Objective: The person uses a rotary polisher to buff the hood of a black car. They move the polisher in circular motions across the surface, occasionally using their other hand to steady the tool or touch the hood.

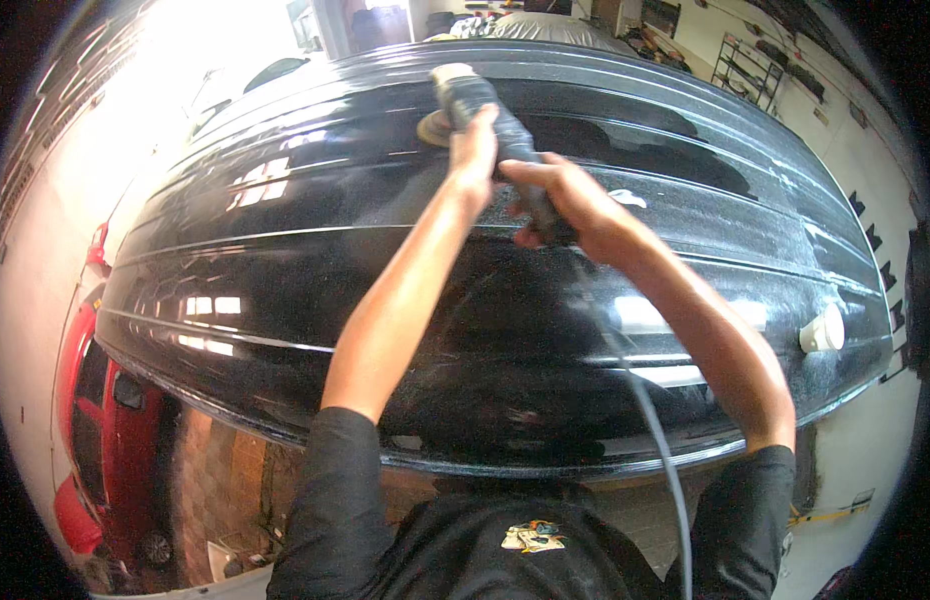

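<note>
A dark polisher (513, 135) with a pale head reaches away from me over a glossy black ribbed vehicle roof (465, 310). Its round pale pad (434, 128) lies at the roof surface, left of the tool's head. My left hand (473, 155) is closed round the tool's body near the head. Farther back, my right hand (585, 205) wraps the rear handle, with some fingers hidden behind it. A grey power cord (653, 420) runs from the handle down across the roof and past my right arm.
A white tub (823, 329) stands on the roof at the right. A small white scrap (626, 198) lies beyond my right wrist. Pale streaks mark the roof's right side. A red car (110, 440) is below at left; a metal shelf (747, 70) stands at far right.
</note>
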The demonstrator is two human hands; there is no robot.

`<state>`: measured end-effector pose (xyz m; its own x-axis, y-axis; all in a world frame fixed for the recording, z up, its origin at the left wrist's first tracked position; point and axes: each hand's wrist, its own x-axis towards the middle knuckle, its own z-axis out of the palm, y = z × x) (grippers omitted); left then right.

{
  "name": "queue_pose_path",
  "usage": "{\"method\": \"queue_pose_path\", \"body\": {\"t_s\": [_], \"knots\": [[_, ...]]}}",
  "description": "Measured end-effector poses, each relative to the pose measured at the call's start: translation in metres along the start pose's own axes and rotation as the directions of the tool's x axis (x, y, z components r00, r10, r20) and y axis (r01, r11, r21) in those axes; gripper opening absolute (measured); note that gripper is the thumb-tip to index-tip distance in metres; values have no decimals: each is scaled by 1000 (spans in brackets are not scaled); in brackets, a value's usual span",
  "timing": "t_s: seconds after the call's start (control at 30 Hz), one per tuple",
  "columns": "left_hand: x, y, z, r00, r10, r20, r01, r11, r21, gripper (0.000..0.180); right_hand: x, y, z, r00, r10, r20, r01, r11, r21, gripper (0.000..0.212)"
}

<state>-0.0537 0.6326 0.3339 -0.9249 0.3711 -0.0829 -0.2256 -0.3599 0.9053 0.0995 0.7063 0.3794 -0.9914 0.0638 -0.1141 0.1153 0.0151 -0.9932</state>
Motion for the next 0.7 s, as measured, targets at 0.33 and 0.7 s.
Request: {"method": "queue_pose_path", "body": {"t_s": [0.33,0.7], "knots": [[14,58,-110,992,79,-99,-56,974,220,38,30,23,89,975,-216,58,177,904,389,83],[41,19,-8,975,-156,158,117,965,235,55,4,37,23,886,-289,-362,377,904,203,67]]}}
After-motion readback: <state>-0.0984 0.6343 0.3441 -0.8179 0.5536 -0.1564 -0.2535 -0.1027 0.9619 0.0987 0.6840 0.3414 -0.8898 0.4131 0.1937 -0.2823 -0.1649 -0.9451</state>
